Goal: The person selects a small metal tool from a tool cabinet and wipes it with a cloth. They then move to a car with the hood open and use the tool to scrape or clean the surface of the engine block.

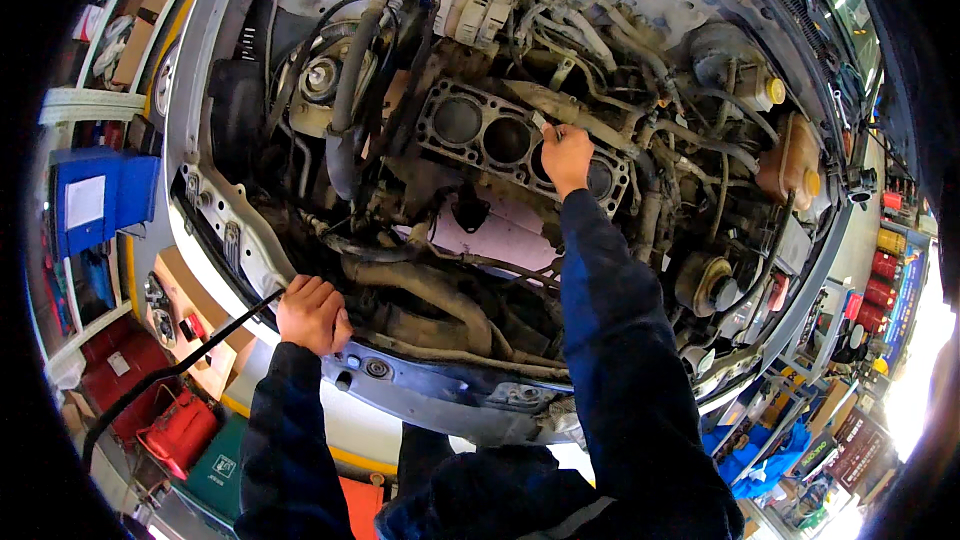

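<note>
An engine block (475, 152) lies exposed in the open engine bay, its flat top face and round cylinder bores showing. Over the block's right half, my right hand (568, 160) is closed on a small pale flat piece (541, 123); only its tip sticks out past the fingers, so its kind is unclear. My fingers hide part of one bore. At the car's front edge, my left hand (312, 315) is curled round a black hose (205, 348), which runs off to the lower left. The hose's end is hidden in or behind that hand.
Hoses and wiring crowd round the block. An alternator (474, 8) sits behind it, and a coolant tank (790, 165) with a yellow cap stands at right. The front crossmember (440, 380) lies before me. Shelves (95, 105), a red toolbox (180, 430) and a cardboard box (195, 320) are at left.
</note>
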A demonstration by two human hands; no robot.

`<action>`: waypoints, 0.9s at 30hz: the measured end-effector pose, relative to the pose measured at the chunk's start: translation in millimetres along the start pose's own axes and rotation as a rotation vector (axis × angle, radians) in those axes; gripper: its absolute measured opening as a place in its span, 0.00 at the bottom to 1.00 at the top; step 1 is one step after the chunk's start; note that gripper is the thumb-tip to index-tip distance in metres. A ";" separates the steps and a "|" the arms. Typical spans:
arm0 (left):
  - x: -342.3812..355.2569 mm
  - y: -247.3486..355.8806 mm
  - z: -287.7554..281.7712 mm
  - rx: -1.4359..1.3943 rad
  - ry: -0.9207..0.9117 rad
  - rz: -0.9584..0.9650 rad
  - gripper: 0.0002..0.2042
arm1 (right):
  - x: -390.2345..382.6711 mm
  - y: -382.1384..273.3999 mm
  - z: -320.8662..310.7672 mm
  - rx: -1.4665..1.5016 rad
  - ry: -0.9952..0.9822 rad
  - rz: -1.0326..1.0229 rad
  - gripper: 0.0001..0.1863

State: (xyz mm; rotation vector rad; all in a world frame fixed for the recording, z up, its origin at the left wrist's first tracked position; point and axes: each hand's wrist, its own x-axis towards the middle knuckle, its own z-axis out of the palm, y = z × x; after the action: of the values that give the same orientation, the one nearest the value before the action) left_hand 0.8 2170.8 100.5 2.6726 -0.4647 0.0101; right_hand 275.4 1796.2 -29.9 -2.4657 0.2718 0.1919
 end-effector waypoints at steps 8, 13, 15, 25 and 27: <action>3.7 -1.5 3.1 -0.013 0.019 0.039 0.06 | 1.9 16.5 -6.1 0.014 -0.043 -0.022 0.21; 3.4 1.8 -1.3 -0.006 -0.007 0.018 0.05 | 1.3 17.8 7.1 0.050 0.095 -0.123 0.17; 3.3 1.7 -0.5 -0.006 -0.010 0.021 0.05 | 7.2 18.6 5.6 0.040 0.094 -0.184 0.19; 2.8 0.8 0.4 -0.004 0.001 0.011 0.05 | 6.6 0.6 11.7 -0.015 -0.049 -0.096 0.20; 3.0 2.7 -1.7 0.004 0.007 0.016 0.05 | -1.4 11.3 7.8 0.045 0.042 -0.058 0.18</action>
State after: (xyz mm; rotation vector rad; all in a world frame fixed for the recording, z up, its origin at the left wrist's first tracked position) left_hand 2.9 2168.3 103.4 2.6718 -0.4844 0.0252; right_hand 270.8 1792.5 -42.4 -2.4320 0.2200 0.1085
